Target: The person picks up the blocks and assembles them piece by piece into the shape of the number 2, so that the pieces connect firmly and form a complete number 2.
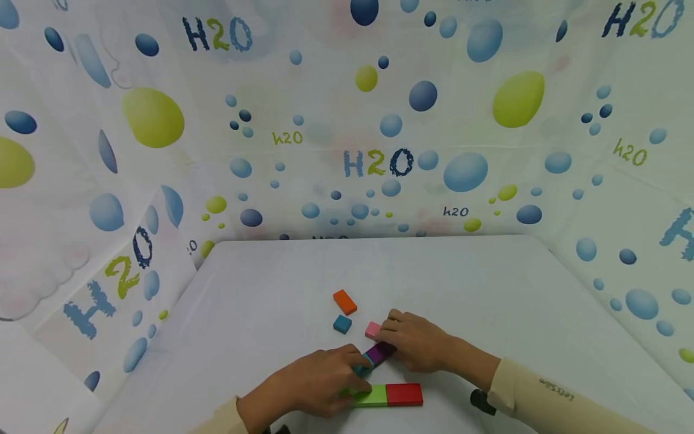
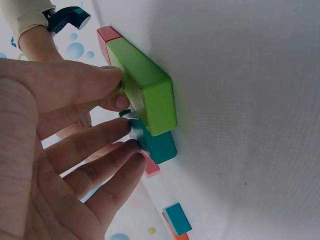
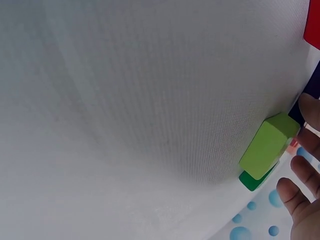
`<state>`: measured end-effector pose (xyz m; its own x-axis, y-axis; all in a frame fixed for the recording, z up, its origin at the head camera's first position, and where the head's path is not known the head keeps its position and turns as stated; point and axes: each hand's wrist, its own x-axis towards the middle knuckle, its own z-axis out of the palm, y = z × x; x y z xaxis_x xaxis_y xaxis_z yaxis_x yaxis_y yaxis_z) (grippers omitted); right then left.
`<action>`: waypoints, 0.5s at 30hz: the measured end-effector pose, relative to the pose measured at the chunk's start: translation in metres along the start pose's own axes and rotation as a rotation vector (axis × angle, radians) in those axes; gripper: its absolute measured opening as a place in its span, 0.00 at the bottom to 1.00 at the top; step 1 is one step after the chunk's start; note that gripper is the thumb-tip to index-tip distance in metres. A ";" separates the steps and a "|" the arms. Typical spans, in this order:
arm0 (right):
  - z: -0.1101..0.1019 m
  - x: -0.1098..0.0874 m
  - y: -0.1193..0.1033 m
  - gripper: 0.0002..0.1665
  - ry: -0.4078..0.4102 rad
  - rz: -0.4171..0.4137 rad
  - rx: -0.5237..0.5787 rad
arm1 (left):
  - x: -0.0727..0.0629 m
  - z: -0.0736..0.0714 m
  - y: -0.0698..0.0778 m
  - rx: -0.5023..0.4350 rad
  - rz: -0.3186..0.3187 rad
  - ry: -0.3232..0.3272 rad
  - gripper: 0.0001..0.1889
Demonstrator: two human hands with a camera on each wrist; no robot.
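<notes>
A person in pale sleeves works a slanting pair of blocks on a white worktop [image 1: 260,301], before a backdrop [image 1: 325,108] printed with bubbles and "H2O". The right hand [image 1: 414,340] has its thumb and finger pinched narrowly about the far end of a purple block [image 1: 379,353], while the left hand [image 1: 325,380] reaches its index finger over the adjoining teal block [image 1: 361,369], its thumb by a lime block [image 1: 374,396]; whether that left grip is closed cannot be told. The purple and teal pieces meet end to end between the two grips, probably steadied from opposite ends to keep them in line. Nearer the wearer, the lime block and a red block [image 1: 404,395] form a straight row, apparently butted together so their edges match. A pink block [image 1: 372,330] sits just beside the right grip's fingers, with a blue block [image 1: 342,324] and an orange block [image 1: 344,302] lying loose farther out, clear of both hands. The right wrist view shows a darker green block [image 3: 250,181] behind lime, near that hand's fingers.
</notes>
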<state>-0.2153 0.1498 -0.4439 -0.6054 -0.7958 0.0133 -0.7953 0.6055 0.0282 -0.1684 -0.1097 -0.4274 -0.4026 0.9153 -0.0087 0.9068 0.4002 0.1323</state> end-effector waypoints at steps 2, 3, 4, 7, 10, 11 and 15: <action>-0.001 -0.002 0.001 0.28 0.009 -0.001 0.004 | 0.001 -0.001 0.000 0.003 0.001 -0.005 0.16; -0.002 -0.003 0.002 0.27 0.015 -0.002 0.006 | 0.002 -0.001 0.000 0.003 0.001 -0.007 0.15; -0.002 -0.004 0.002 0.27 0.021 -0.004 0.006 | 0.003 -0.001 0.000 0.002 0.001 -0.007 0.15; -0.001 -0.006 0.005 0.25 0.042 -0.005 -0.003 | 0.005 -0.002 0.000 0.002 0.002 -0.007 0.14; 0.000 -0.009 0.007 0.25 0.060 -0.008 -0.010 | 0.008 -0.004 0.001 -0.009 0.001 -0.005 0.14; 0.000 -0.009 0.008 0.25 0.063 -0.009 -0.011 | 0.009 -0.005 0.002 -0.012 -0.002 -0.005 0.14; -0.001 -0.013 0.010 0.25 0.065 -0.004 -0.011 | 0.013 -0.007 0.003 -0.012 -0.019 0.000 0.17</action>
<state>-0.2149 0.1661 -0.4431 -0.5983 -0.7975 0.0778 -0.7974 0.6021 0.0397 -0.1716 -0.0970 -0.4205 -0.4198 0.9075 -0.0117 0.8975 0.4170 0.1438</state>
